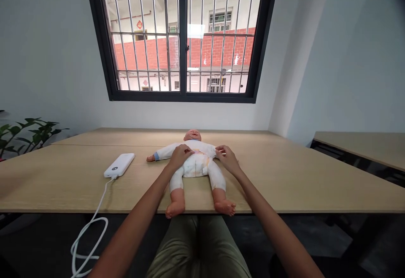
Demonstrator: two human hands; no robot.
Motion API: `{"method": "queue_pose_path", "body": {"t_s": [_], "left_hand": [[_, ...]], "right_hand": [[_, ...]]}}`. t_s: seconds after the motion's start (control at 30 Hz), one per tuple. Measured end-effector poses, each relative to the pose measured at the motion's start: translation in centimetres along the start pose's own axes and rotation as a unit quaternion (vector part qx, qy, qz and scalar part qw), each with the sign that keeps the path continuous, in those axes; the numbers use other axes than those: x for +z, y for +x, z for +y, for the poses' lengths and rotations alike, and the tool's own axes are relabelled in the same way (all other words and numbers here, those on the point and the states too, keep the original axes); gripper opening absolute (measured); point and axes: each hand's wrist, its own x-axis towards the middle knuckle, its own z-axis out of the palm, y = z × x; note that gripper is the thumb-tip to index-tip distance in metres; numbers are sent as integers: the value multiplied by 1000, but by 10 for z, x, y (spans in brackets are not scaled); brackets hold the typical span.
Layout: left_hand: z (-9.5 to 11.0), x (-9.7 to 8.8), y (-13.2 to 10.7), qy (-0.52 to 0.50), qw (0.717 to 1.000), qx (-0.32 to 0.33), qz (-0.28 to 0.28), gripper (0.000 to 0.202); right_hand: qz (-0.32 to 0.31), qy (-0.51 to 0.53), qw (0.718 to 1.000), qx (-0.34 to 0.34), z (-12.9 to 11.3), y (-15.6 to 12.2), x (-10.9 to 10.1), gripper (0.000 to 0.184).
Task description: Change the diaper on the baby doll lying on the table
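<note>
White-clad doll (198,165) lies touched by left hand (180,155) and right hand (228,158), fingers loosely curled.

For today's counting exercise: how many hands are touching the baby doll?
2. The left hand lies on the chest of the baby doll; the right hand touches its opposite sleeve.

From the white-clothed plastic baby doll (196,164), open light wooden tabletop (300,176) stretches toward 3 o'clock. Toward 9 o'clock a flat white rectangular power bank (119,165) lies well apart, its white cable (95,219) looping off the near edge.
</note>
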Motion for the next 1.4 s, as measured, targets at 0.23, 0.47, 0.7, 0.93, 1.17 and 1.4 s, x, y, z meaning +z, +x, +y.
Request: {"method": "queue_pose_path", "body": {"t_s": [0.23, 0.47, 0.7, 0.93, 1.17, 1.4], "left_hand": [[1, -10, -12, 3, 1000, 12, 29, 23], [-12, -11, -6, -4, 999, -17, 46, 15], [-19, -9, -5, -26, 999, -23, -5, 16], [-34, -4, 5, -49, 997, -56, -27, 29], [-40, -2, 6, -77, 994, -66, -32, 37], [-40, 2, 1, -68, 995, -70, -7, 30]], "right_hand": [[-36, 1, 999, 29, 1, -5, 5, 20], [-47, -21, 999, -8, 6, -9, 11, 13], [-85, -32, 991, -98, -4, 25, 27, 17], [-153, -49, 984, -72, 1, 49, 46, 11], [-174, 55, 979, -88, -2, 48, 45, 24], [-196, 86, 977, -20, 9, 53, 64, 31]]}}
